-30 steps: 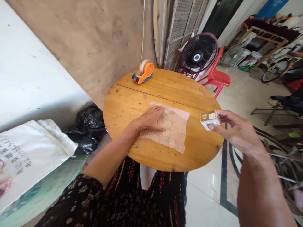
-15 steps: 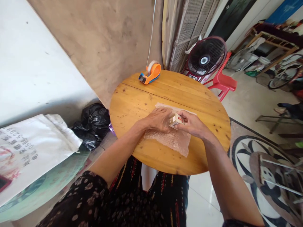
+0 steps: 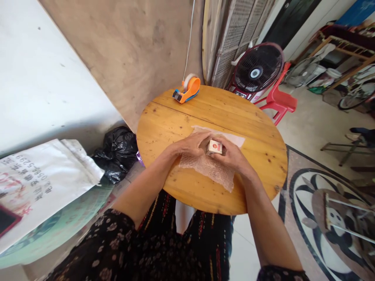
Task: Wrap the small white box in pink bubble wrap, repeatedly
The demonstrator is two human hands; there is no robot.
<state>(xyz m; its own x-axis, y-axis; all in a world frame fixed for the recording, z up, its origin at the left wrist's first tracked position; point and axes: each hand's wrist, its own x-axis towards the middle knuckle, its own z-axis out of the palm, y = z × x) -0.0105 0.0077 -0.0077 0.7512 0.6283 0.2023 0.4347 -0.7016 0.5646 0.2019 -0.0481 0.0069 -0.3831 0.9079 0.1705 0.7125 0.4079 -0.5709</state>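
A small white box (image 3: 215, 147) with a red mark on its top stands upright over a sheet of bubble wrap (image 3: 212, 171). My right hand (image 3: 230, 152) is closed round the box from the right, thumb in front and fingers behind. On the box's left side, my left hand (image 3: 193, 143) is curved with its thumb and fingers apart. It rests over the left part of the wrap; whether it touches the box I cannot tell. Under the sheet is a round wooden table (image 3: 164, 132).
An orange and blue tape dispenser (image 3: 187, 89) with a roll of tape stands at the table's far edge. Beyond the table are a fan (image 3: 258, 72) and a red plastic chair (image 3: 279, 97). Left of it lie a black plastic bag (image 3: 115, 152) and a white printed sack (image 3: 49, 175).
My right hand has turned the box upright and set it lower, so its red mark faces up. My left hand has gone from lying flat on the wrap to curving beside the box.
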